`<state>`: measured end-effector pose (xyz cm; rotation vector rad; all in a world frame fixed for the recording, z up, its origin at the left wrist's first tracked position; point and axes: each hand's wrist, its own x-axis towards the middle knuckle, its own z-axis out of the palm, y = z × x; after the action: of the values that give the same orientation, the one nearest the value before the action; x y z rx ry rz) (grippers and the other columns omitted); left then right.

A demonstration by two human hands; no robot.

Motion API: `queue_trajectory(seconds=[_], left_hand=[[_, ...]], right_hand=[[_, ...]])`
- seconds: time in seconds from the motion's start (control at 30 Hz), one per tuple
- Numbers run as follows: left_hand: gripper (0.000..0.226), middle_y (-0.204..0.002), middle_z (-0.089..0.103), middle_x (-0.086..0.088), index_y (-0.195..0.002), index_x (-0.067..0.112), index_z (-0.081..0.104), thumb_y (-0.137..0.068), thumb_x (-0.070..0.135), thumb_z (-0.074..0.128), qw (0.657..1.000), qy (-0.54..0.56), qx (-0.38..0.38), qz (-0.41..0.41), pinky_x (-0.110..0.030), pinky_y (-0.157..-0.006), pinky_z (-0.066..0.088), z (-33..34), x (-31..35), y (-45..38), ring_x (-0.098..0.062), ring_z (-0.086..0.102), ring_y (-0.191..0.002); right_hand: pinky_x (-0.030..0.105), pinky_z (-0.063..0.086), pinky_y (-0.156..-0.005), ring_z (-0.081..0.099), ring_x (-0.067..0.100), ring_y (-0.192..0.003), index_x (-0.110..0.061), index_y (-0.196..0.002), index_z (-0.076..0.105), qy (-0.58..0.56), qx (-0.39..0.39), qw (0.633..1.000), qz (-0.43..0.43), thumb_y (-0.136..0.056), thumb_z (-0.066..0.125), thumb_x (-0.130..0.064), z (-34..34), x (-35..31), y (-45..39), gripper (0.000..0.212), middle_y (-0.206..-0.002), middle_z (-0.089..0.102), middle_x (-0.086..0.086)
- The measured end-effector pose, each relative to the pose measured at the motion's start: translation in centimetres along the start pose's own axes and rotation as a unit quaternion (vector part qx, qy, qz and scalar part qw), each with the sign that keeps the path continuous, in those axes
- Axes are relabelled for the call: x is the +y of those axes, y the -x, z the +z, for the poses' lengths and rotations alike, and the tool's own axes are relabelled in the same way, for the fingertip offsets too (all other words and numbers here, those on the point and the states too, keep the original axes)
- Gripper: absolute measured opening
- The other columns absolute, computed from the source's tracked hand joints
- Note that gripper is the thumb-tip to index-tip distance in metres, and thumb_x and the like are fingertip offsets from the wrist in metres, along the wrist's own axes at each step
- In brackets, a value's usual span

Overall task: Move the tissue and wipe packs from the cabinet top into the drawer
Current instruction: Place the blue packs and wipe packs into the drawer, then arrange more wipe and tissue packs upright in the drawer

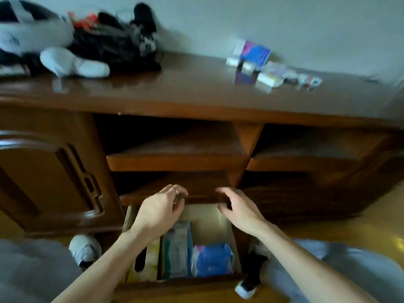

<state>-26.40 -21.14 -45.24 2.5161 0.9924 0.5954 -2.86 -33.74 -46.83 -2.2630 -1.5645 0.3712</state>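
The wooden drawer (181,285) stands pulled out at the bottom centre. Inside it lie a blue and pink pack (213,260), a pale green and white pack (178,250) and a yellow pack (152,259). Both my hands hover over the drawer's far end, near the shelf edge above it. My left hand (160,209) has curled fingers and a ring, and holds nothing. My right hand (237,208) is spread, empty. On the cabinet top (175,88) at the back right sit a blue and pink box (253,52) and several small packs (269,78), blurred.
Plush toys (65,40) in black and white lie on the cabinet top's left. Two open shelves (175,158) sit above the drawer, and a carved cabinet door (54,178) is to the left. My knees in grey trousers and socked feet (86,248) flank the drawer on the floor.
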Motion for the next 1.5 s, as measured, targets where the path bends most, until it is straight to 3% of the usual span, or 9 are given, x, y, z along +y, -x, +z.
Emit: queue_trajectory(seconds=[0.2,0.3,0.43,0.57,0.77,0.97,1.13,1.27,1.5], left_hand=[[0.015,-0.102,0.069,0.017,-0.104,0.03,0.07,-0.095,0.019,0.064,0.969,-0.006,0.173,0.174,-0.006,-0.064,0.04,-13.7,8.5,-8.0,0.0,0.057,-0.074],[0.015,-0.099,0.066,0.02,-0.099,0.034,0.068,-0.093,0.021,0.062,0.965,-0.005,0.197,0.174,-0.021,-0.065,0.047,-17.2,10.7,-12.6,-0.002,0.059,-0.083],[0.013,-0.089,0.061,0.022,-0.097,0.037,0.066,-0.092,0.027,0.06,0.977,-0.007,0.163,0.135,-0.024,-0.068,0.046,-18.6,11.8,-19.4,-0.005,0.061,-0.084],[0.015,-0.082,0.065,0.019,-0.093,0.039,0.066,-0.089,0.03,0.056,0.988,0.036,0.128,0.071,-0.026,-0.071,0.05,-17.6,12.4,-26.2,-0.005,0.063,-0.081],[0.017,-0.092,0.059,0.015,-0.103,0.035,0.066,-0.092,0.032,0.052,0.989,-0.041,0.07,0.125,-0.029,-0.073,0.048,-13.0,13.3,-36.2,-0.012,0.063,-0.093],[0.025,-0.109,0.063,0.004,-0.113,0.025,0.066,-0.096,0.033,0.049,0.987,-0.078,0.068,0.123,-0.035,-0.085,0.05,-8.8,12.3,-46.8,-0.019,0.054,-0.112],[0.025,-0.109,0.063,0.006,-0.109,0.026,0.061,-0.094,0.042,0.051,0.985,-0.058,0.078,0.144,-0.03,-0.088,0.045,-5.5,9.3,-50.4,-0.017,0.055,-0.11],[0.034,-0.111,0.061,0.004,-0.117,0.025,0.059,-0.092,0.046,0.05,0.98,-0.062,0.096,0.16,-0.032,-0.09,0.042,-5.1,9.0,-50.9,-0.018,0.054,-0.109],[0.048,-0.122,0.059,0.0,-0.131,0.021,0.049,-0.089,0.046,0.052,0.984,-0.029,0.125,0.126,-0.035,-0.095,0.039,-4.6,8.5,-51.4,-0.022,0.052,-0.116]], right_hand=[[0.015,0.052,-0.088,0.059,-0.008,-0.105,-0.046,-0.126,0.061,-0.011,0.171,0.983,-0.067,-0.097,0.058,-0.041,-14.0,-5.8,-0.9,0.029,-0.113,0.063,-0.028],[0.016,0.053,-0.077,0.059,-0.006,-0.099,-0.047,-0.121,0.061,0.024,0.227,0.971,-0.067,-0.097,0.058,-0.04,-19.5,-6.7,-2.5,0.025,-0.101,0.063,-0.03],[0.026,0.052,-0.081,0.056,-0.005,-0.101,-0.048,-0.122,0.057,0.028,0.238,0.97,-0.024,-0.094,0.058,-0.04,-24.7,-5.5,-6.5,0.029,-0.101,0.062,-0.03],[0.031,0.051,-0.083,0.057,0.0,-0.11,-0.046,-0.127,0.055,0.026,0.24,0.97,0.029,-0.094,0.059,-0.043,-28.2,-3.1,-12.0,0.034,-0.109,0.06,-0.027],[0.039,0.053,-0.09,0.055,0.012,-0.125,-0.037,-0.139,0.051,0.044,0.203,0.975,0.084,-0.097,0.056,-0.05,-31.4,0.2,-22.6,0.044,-0.139,0.059,-0.015],[0.044,0.048,-0.097,0.049,0.028,-0.132,-0.026,-0.145,0.047,0.05,0.225,0.963,0.136,-0.093,0.054,-0.062,-33.1,2.2,-35.8,0.063,-0.145,0.054,0.003],[0.047,0.041,-0.106,0.036,0.035,-0.141,-0.02,-0.15,0.033,-0.003,0.255,0.945,0.205,-0.075,0.06,-0.078,-34.3,2.3,-46.9,0.098,-0.154,0.036,0.013],[0.06,0.027,-0.117,0.013,0.042,-0.152,-0.029,-0.158,0.012,-0.042,0.225,0.932,0.281,-0.057,0.068,-0.088,-35.2,4.1,-52.4,0.129,-0.166,0.002,0.016],[0.051,0.04,-0.105,0.038,0.036,-0.132,-0.03,-0.145,0.035,-0.089,0.246,0.93,0.257,-0.053,0.067,-0.07,-33.9,5.1,-54.1,0.105,-0.141,0.039,0.014]])
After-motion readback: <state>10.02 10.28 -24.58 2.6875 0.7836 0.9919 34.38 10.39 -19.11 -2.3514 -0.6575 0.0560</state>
